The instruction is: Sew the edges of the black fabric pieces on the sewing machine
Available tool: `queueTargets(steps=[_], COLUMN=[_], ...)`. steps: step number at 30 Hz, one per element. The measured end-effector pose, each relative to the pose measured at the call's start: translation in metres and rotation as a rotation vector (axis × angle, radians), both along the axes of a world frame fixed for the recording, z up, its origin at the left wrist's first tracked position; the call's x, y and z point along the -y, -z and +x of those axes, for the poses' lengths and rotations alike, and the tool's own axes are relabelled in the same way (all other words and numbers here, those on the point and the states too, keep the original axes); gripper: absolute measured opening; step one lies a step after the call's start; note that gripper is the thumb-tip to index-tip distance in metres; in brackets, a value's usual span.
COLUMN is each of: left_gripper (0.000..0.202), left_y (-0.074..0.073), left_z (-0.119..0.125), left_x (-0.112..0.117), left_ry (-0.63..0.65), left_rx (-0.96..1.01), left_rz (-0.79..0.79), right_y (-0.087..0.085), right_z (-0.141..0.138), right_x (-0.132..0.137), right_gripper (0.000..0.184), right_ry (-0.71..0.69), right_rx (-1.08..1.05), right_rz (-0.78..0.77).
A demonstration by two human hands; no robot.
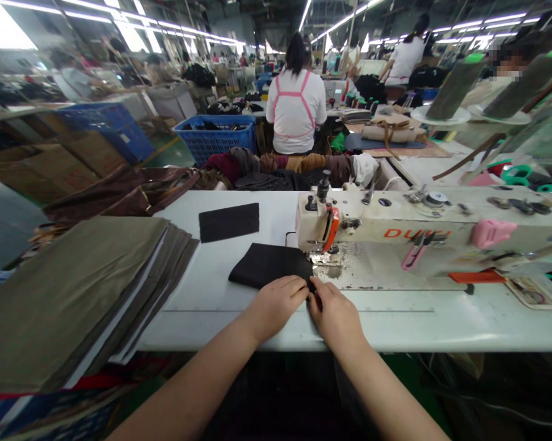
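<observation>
A folded piece of black fabric [267,264] lies on the white sewing table, its right edge at the presser foot [324,258] of the sewing machine [367,236]. On the fabric's near right corner rests my left hand [280,303], fingers bent and pressed together on the cloth. Just right of it, my right hand [334,311] pinches the same corner between thumb and fingers. The fingertips of both hands nearly meet below the needle area. A second flat black fabric piece [229,222] lies apart, farther back on the table.
A tall stack of olive-grey fabric panels [78,282] covers the table's left end. Bundled cloths [294,174] line the far edge. Small pink-handled snips [413,256] hang on the machine body. Thread cones [454,89] stand at right. A person in white [296,113] sits ahead beside a blue crate [218,138].
</observation>
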State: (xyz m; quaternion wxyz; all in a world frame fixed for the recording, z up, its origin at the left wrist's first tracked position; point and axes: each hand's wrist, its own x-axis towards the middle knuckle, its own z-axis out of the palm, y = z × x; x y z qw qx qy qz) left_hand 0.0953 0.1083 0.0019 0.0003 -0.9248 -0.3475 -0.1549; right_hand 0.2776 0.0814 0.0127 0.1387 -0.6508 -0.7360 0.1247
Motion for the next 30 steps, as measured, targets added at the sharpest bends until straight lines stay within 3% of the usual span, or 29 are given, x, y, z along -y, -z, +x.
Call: queueTargets(steps=[6, 17, 30], left_gripper=[0.039, 0.045, 0.038], left_y=[0.006, 0.009, 0.007], left_z=[-0.006, -0.004, 0.0], left_x=[0.004, -0.04, -0.073], left_ry=[-0.015, -0.047, -0.091], left_rx=[0.037, 0.037, 0.105], left_rz=[-0.005, -0.058, -0.096], right_y=[0.004, 0.013, 0.017], right_z=[0.0, 0.006, 0.007], right_x=[-0.008, -0.011, -0.009], right_gripper=[0.041, 0.049, 0.047], right_ry=[-0.012, -0.108, -0.082], right_rx=[-0.008, 0.165, 0.115], right_rz=[0.063, 0.205, 0.231])
